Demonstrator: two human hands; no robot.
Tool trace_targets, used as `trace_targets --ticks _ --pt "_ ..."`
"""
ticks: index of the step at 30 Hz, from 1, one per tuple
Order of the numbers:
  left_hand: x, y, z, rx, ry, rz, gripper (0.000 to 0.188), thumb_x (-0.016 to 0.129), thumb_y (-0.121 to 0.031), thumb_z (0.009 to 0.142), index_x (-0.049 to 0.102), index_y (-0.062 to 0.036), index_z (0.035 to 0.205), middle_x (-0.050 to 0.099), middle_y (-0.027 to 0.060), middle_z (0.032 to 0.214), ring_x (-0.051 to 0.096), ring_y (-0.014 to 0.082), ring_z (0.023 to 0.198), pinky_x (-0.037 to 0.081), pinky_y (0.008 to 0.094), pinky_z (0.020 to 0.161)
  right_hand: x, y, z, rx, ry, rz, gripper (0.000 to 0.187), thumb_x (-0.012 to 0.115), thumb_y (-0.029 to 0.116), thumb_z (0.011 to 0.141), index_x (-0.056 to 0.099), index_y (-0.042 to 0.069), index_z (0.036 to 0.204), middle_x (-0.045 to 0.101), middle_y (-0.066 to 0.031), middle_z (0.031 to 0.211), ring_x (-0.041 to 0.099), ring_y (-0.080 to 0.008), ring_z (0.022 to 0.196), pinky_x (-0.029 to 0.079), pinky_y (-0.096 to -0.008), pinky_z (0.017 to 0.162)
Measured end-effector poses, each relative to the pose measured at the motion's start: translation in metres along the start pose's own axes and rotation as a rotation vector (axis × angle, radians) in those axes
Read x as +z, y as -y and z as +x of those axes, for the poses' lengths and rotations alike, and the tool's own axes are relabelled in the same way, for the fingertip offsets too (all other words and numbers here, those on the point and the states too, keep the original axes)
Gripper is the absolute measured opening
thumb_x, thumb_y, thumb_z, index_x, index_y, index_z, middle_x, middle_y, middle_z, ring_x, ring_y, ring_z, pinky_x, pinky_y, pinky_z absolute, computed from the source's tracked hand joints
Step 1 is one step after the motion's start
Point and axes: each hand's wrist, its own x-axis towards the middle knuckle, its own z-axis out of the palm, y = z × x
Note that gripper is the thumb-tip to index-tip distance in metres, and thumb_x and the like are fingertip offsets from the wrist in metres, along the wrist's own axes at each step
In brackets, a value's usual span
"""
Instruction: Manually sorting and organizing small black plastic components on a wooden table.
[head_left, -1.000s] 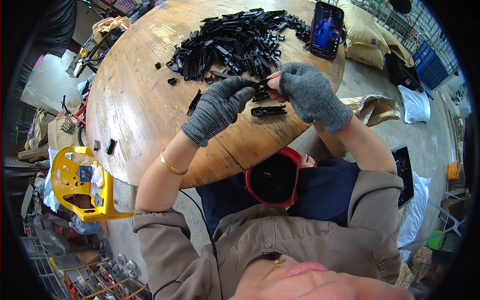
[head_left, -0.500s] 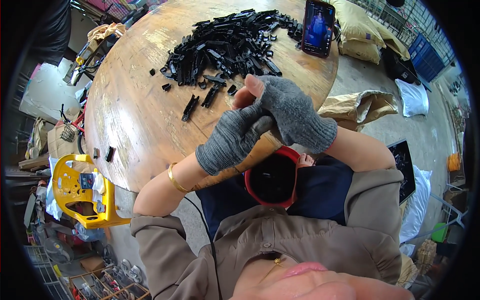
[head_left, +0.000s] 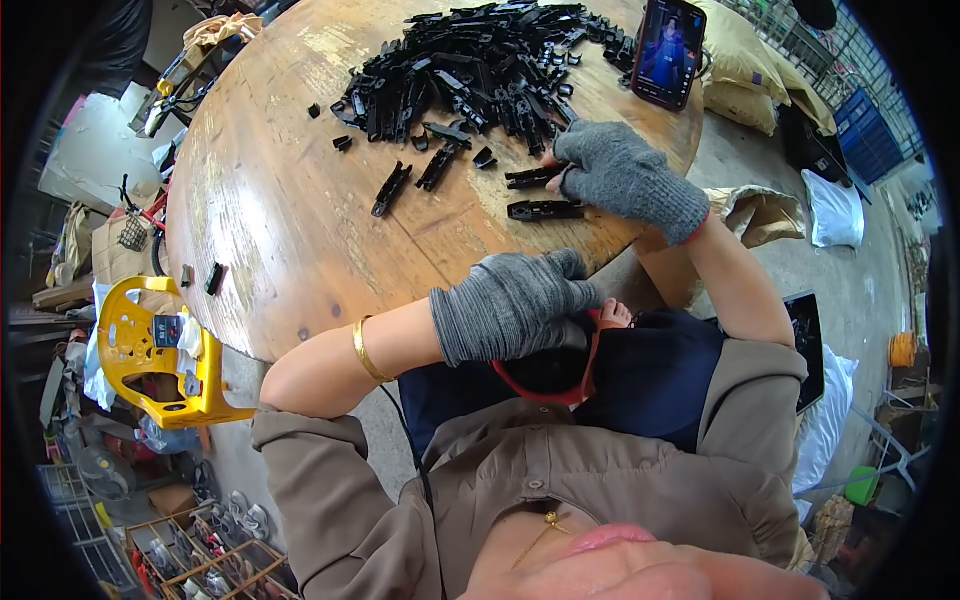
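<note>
My right hand (head_left: pixel 630 175), in a grey knitted glove with bare fingertips, reaches over the right side of the table. Its thumb and finger close on the end of a small black plastic part (head_left: pixel 528 178). A second long black part (head_left: pixel 545 210) lies just below that one, near the table edge. My left hand (head_left: pixel 512 308), gloved alike, is held above a red bucket (head_left: pixel 530 388) between my knees. Its fingers are curled, and whatever they may hold is hidden. Farther back a heap of black plastic parts (head_left: pixel 470 75) covers the table.
The round wooden table (head_left: pixel 290 220) has several loose black pieces in front of the heap. A phone (head_left: pixel 668 55) stands lit at the far right edge. A yellow plastic chair (head_left: pixel 125 345) is at the left, and an open brown paper sack (head_left: pixel 765 215) at the right.
My hands were together over the table edge and have parted. The right moved right to the black parts; the left came down over the bucket. Two black parts now show beside my right hand.
</note>
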Motion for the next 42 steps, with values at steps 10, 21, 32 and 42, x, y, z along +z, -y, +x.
trace_targets --ticks 10,21,32,42 --pt "-0.066 0.083 -0.021 -0.634 -0.266 0.574 0.031 0.058 -0.034 0.079 0.06 -0.0046 0.088 0.059 0.014 0.085 0.058 0.0266 0.082 0.047 0.0353 0.075 0.016 0.005 0.036 -0.201 -0.115 -0.015 0.018 0.06 0.021 0.077 0.059 0.003 0.073 0.057 -0.011 0.072 0.058 -0.0228 0.069 0.048 -0.0329 0.062" --pt "-0.061 0.08 -0.01 -0.675 -0.344 0.411 0.032 0.063 -0.023 0.076 0.053 -0.0026 0.099 0.058 0.0158 0.092 0.058 0.0282 0.085 0.048 0.0347 0.075 0.029 0.02 0.044 -0.146 -0.039 -0.418 0.024 0.061 0.017 0.071 0.056 0.004 0.091 0.056 -0.0123 0.082 0.057 -0.0281 0.081 0.048 -0.038 0.068" --pt "-0.046 0.055 0.002 -0.21 -0.738 -1.097 0.031 0.062 -0.001 0.076 0.048 -0.0041 0.104 0.058 0.0081 0.086 0.061 0.0171 0.074 0.054 0.0271 0.062 -0.001 0.02 0.01 0.402 -0.042 1.133 0.017 0.056 0.011 0.08 0.056 0.002 0.094 0.059 -0.0083 0.081 0.061 -0.0164 0.073 0.051 -0.0285 0.064" --pt "-0.043 0.058 0.002 -0.354 -0.645 -1.051 0.024 0.066 -0.007 0.076 0.053 -0.0033 0.095 0.062 0.0098 0.083 0.063 0.0168 0.072 0.051 0.0253 0.06 0.002 0.022 0.003 0.498 -0.2 1.574 0.022 0.062 0.014 0.077 0.056 0.004 0.095 0.058 -0.0079 0.081 0.06 -0.018 0.072 0.05 -0.0283 0.062"
